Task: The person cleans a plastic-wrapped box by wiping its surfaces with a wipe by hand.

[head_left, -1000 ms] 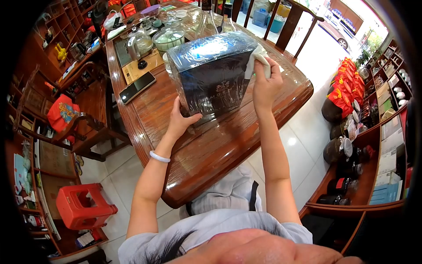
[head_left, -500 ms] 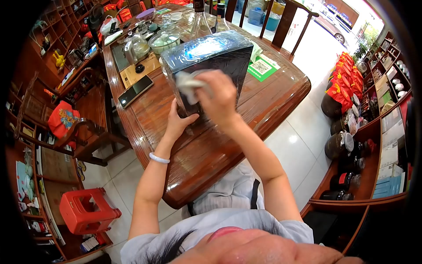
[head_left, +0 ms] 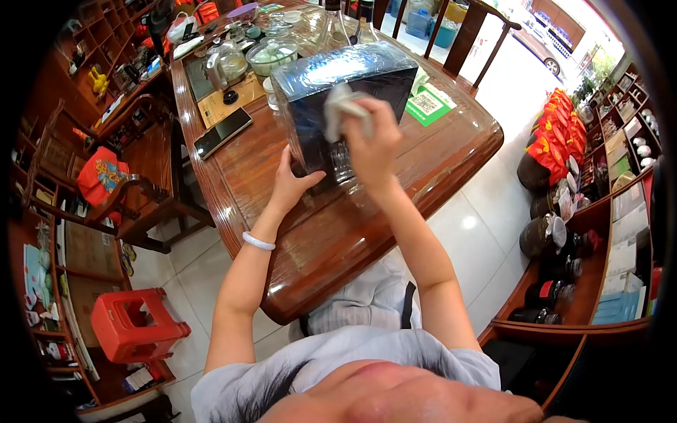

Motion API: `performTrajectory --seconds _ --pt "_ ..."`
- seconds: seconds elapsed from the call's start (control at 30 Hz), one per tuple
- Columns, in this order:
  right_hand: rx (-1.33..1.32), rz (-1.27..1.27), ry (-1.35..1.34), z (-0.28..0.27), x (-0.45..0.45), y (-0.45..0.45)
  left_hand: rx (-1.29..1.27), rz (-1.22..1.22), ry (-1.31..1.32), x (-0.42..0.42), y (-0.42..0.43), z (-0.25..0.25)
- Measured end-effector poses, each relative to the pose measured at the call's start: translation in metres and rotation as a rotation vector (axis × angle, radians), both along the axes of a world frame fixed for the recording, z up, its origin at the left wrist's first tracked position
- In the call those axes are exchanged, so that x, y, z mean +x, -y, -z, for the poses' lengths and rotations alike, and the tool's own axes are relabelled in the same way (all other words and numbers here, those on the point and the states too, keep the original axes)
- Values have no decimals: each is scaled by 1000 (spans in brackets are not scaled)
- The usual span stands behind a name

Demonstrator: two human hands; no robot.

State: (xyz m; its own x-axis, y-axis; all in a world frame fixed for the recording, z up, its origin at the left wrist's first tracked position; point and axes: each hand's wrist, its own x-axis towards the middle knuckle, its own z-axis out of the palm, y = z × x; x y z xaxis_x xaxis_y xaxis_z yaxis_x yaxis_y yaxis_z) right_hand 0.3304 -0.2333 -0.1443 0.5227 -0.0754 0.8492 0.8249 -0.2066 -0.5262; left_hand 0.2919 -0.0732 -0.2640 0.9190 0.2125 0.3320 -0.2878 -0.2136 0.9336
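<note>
One cloth at wrapped box

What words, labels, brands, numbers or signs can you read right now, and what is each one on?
No text can be read with certainty.
Green card: a QR code shows; the small print is too small to read.
Dark wrapped box: no readable lettering; the right hand and cloth cover part of its front.
Red covers: yellowish markings, too small to read.
</note>
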Motion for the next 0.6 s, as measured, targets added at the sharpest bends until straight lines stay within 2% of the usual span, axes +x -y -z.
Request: performTrajectory --seconds 0.07,0.1,0.13,0.23,0.33,0.43,0.47,0.53,0.6 --pt "-133 -110 129 -2 -22 -16 109 -49 -23 -11 6 -20" --pt "-214 -134 154 0 -31 -22 198 -36 -36 -3 1 -13" --pt "-293 -158 179 2 -37 -27 -32 15 70 0 6 -1" --pt "-234 -155 221 -1 -30 -24 44 -1 108 -1 4 -3" --pt "-148 -24 236 -10 -3 2 36 4 -5 -12 8 -23" --pt "42 90 -16 -15 29 35 5 13 -29 -7 4 -13" --pt "140 49 -199 -18 33 44 13 4 -27 -7 3 -12" --pt "262 -18 -268 -20 35 51 20 -12 -28 -6 2 -9" --pt "155 40 -200 0 31 45 -4 4 4 -6 3 -8"
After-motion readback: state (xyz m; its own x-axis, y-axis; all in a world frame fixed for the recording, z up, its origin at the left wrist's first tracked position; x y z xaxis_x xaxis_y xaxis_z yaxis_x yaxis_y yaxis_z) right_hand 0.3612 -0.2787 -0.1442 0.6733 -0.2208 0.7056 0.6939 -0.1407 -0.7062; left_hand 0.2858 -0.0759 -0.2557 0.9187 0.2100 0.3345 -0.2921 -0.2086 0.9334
